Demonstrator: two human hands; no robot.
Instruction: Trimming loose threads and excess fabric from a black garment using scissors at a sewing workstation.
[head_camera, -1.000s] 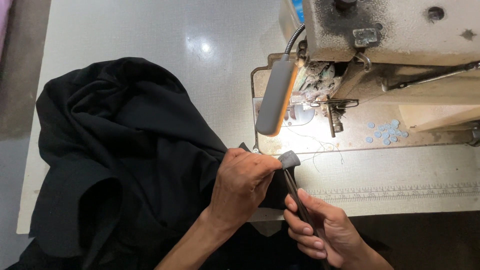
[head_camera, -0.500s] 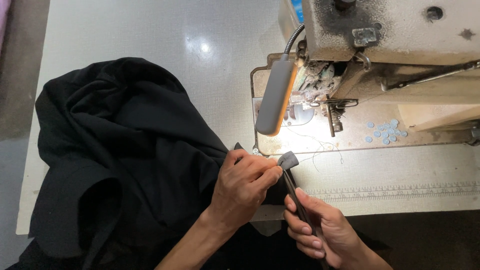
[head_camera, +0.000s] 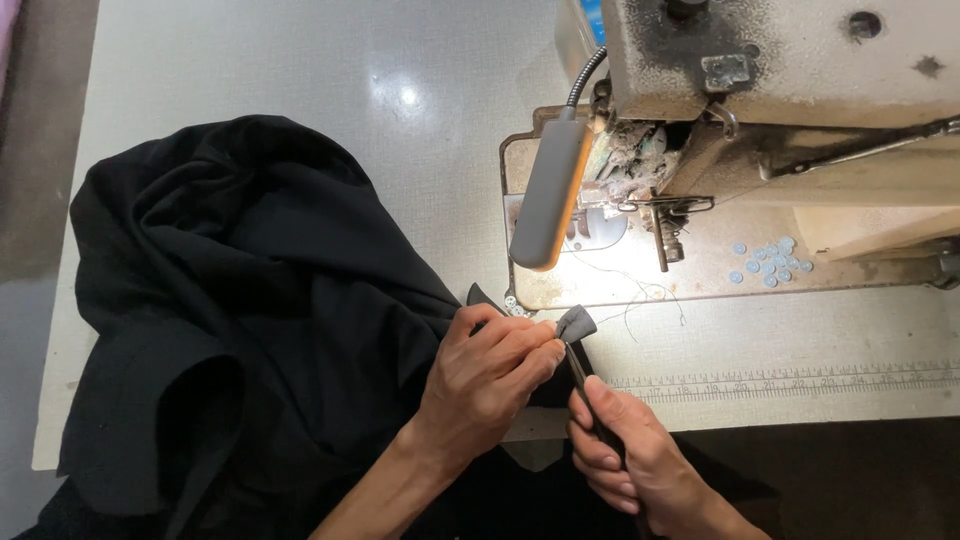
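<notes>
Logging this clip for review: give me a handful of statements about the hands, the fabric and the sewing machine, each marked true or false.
1. Both hands hold a narrow dark strip of fabric. True.
2. The left hand rests on the sewing machine's needle area. False: it pinches the strip's folded end, in front of the machine bed.
3. The black garment lies piled to the left of the machine. True.
4. The lamp on the gooseneck is off. False: the bed beneath it is brightly lit.
5. Small pale blue buttons lie on the machine bed. True.
6. The right hand is flat and empty. False: it grips the strip.
</notes>
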